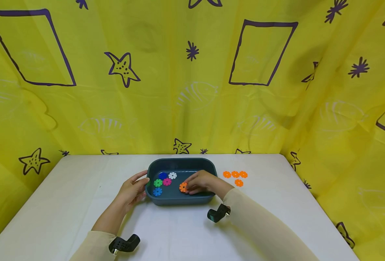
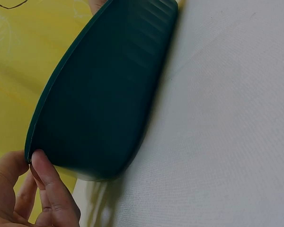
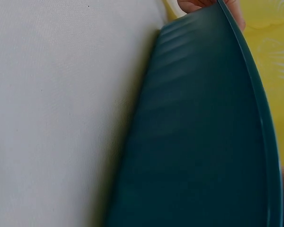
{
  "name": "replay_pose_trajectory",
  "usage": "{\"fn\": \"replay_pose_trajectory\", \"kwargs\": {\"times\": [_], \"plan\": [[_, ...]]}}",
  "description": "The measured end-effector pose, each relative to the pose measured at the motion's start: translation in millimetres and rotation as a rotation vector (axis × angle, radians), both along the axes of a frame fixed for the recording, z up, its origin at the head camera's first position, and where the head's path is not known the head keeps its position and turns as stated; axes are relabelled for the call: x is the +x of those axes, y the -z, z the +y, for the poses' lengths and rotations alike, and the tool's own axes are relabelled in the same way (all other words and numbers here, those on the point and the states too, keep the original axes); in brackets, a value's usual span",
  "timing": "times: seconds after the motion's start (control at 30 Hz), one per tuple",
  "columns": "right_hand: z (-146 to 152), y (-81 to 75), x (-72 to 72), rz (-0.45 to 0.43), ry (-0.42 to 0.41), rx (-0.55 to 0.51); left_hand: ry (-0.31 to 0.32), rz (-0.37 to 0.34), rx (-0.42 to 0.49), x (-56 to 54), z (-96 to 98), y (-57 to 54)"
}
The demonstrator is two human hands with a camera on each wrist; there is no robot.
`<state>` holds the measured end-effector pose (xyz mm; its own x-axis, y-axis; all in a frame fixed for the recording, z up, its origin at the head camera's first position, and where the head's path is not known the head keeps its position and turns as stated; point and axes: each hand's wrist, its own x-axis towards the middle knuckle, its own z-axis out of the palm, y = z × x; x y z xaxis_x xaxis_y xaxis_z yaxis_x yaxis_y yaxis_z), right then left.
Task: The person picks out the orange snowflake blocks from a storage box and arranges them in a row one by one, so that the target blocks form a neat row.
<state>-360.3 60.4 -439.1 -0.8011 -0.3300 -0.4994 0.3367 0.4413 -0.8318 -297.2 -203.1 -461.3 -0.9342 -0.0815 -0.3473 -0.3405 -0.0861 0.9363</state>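
Observation:
A dark teal plastic tray point(image 1: 181, 201) stands on the table. My left hand point(image 1: 131, 191) grips its left rim, thumb and fingers on either side of the wall, as the left wrist view also shows. Inside the tray, my right hand point(image 1: 201, 182) pinches an orange notched disc point(image 1: 183, 187) near the tray floor. Toward the tray's left side lie more such discs: dark blue point(image 1: 163, 175), white point(image 1: 172, 175), pink point(image 1: 167, 182), green point(image 1: 158, 183) and blue point(image 1: 157, 191). In the right wrist view the tray wall point(image 3: 194, 118) hides most of the right hand.
Several orange discs point(image 1: 235, 174) lie on the white table point(image 1: 277, 203) just right of the tray. A yellow patterned curtain point(image 1: 147, 105) hangs behind the table and along both sides. Black wrist cameras point(image 1: 124, 244) are strapped to both forearms.

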Motion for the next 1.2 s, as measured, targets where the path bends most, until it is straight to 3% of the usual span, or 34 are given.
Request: {"fn": "replay_pose_trajectory", "kwargs": {"times": [0.87,1.2], "plan": [[20,-20.3,4.4,0.02,-0.01,-0.046,-0.008,0.005,-0.016,1.0,2.3,-2.0],[35,-28.9,7.1,0.052,-0.06,-0.079,-0.003,0.016,-0.096,0.9,1.1,-7.3]]}}
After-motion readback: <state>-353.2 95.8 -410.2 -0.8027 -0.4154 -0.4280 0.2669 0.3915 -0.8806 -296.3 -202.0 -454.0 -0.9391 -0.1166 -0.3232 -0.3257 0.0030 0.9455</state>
